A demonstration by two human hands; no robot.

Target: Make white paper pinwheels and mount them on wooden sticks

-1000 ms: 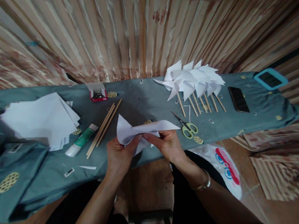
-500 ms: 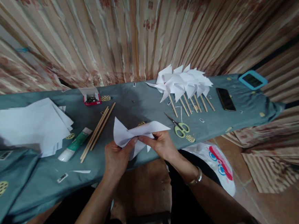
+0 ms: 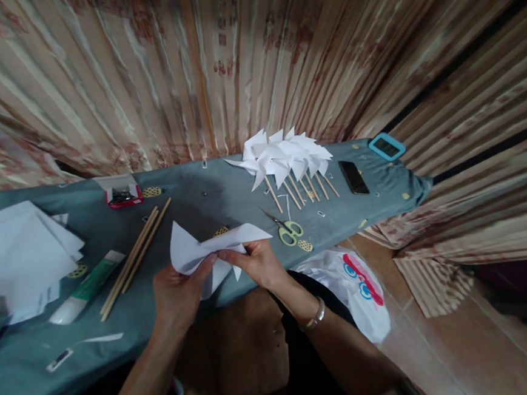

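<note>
A white paper pinwheel [image 3: 186,246], its corners folded toward the centre, is held between both hands above the table's front edge. My left hand [image 3: 178,294] pinches it from the left, thumb pressed near the middle. From the other side my right hand [image 3: 260,262] grips it, its thumb close to the left one; a bracelet circles that wrist. Whether a pin sits under the thumbs is hidden. Just right of my right hand lie scissors [image 3: 288,231] with green handles. Several wooden sticks [image 3: 134,256] rest to the left of my left hand.
Several finished pinwheels [image 3: 283,156] on sticks lie overlapped at the back. Leftward are a paper stack [image 3: 21,253], a green-white tube [image 3: 88,288] and a red box [image 3: 124,196] of small metal pieces. A phone [image 3: 354,177] and a blue-framed device [image 3: 386,147] lie right; a plastic bag [image 3: 343,276] hangs below.
The view has swung to the right, so the table's things appear farther left. Both hands keep the same pinch on the paper pinwheel, with little visible change in its folds.
</note>
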